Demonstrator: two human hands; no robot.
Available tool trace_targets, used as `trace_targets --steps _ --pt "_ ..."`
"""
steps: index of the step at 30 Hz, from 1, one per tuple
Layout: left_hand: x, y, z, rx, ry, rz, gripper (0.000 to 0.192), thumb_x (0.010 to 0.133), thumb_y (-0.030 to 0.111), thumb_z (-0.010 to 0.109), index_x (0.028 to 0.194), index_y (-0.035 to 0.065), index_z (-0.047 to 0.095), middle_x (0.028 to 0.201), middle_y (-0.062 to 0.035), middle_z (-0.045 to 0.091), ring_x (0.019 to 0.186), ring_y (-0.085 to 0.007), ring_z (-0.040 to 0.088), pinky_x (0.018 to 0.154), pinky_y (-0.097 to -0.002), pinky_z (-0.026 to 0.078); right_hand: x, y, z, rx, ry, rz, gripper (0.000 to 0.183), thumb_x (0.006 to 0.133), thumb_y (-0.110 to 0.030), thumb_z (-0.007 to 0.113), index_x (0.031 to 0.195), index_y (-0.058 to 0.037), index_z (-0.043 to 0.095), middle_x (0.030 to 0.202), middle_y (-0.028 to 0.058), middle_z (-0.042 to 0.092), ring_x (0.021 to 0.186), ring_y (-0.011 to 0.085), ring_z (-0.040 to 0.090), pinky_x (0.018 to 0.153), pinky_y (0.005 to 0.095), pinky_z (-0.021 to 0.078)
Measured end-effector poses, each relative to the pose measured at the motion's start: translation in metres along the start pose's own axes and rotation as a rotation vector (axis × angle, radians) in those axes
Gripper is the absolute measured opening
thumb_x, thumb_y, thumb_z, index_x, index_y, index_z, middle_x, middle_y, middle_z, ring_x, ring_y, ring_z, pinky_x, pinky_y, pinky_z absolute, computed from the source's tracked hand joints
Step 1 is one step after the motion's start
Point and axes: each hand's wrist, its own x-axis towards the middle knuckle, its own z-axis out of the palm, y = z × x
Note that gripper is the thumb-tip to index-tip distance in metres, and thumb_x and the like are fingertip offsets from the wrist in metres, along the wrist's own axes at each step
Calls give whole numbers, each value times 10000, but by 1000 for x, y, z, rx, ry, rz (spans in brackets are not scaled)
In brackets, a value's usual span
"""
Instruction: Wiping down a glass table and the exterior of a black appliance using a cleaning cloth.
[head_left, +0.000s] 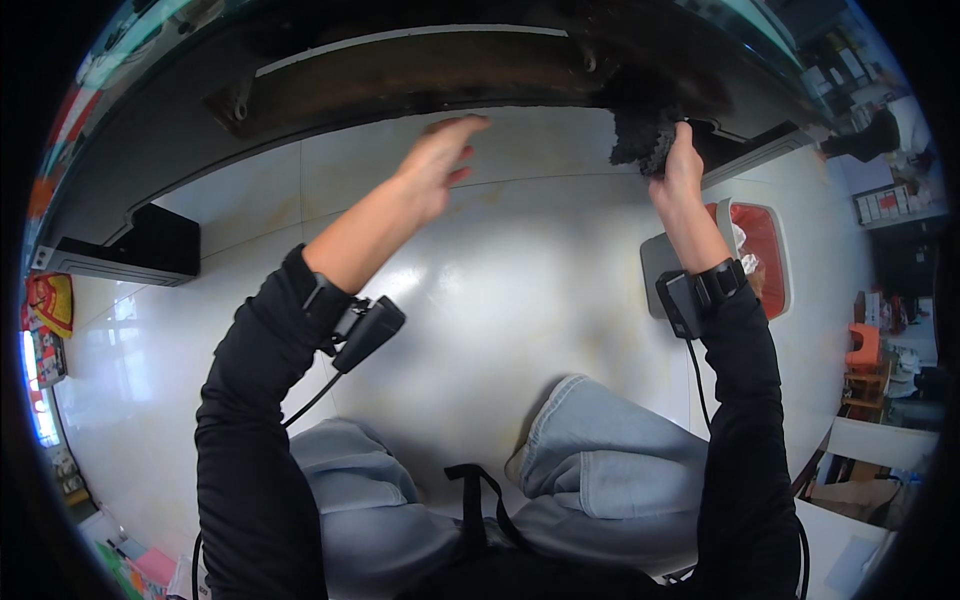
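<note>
My right hand (679, 157) grips a dark grey cloth (637, 139) with a fluffy pile. The cloth is against the lower edge of a dark, glossy piece of furniture (420, 71), near its right leg. The far side of the cloth blends into the dark surface. Nothing is in my left hand (439, 161); its fingers are apart, just below the same furniture edge and left of the cloth. Whether its fingertips touch that edge I cannot tell.
A grey bin with a red liner (761, 259) holds crumpled paper beside my right forearm. Black furniture legs (169, 244) stand on the glossy tiled floor (480, 300). An orange stool-like object (864, 345) is far right. Devices with cables are strapped to both wrists.
</note>
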Motion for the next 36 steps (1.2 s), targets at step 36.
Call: trace_targets --steps 36 --pt "-159 86 -237 764 970 1196 413 743 101 679 1092 -35 506 1188 -149 452 1094 -267 446 947 -369 335 -187 52 186 -433 -1144 -794 175 782 -7 495 905 -20 618 1099 143 569 994 250 549 844 330 429"
